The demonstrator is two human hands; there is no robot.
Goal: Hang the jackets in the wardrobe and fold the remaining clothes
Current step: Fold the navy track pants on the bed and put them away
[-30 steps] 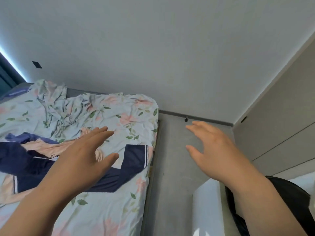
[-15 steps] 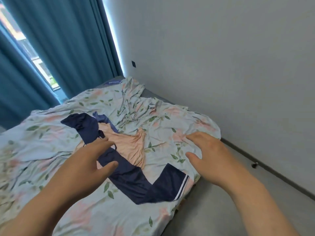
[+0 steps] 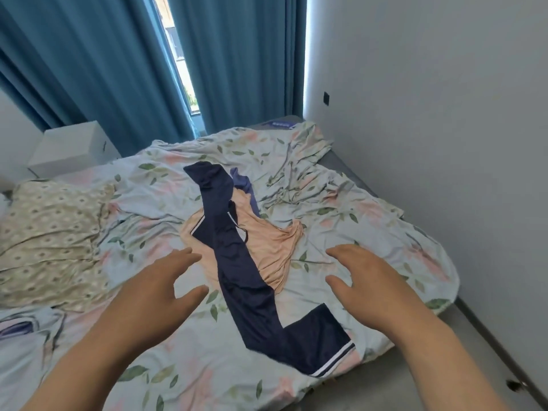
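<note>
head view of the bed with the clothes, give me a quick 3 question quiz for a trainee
1. True or false: the left hand is gripping the navy garment.
2. Multiple choice: what lies directly under the navy garment, near the middle of the bed?
A. a peach garment
B. a white nightstand
C. a blue curtain
3. Fill in: the striped cuff of the navy garment lies near the bed's ____ edge, on the right hand's side.

Key
1. False: both hands are spread open above the floral sheet, holding nothing.
2. A
3. Near, the edge closest to the camera.
</note>
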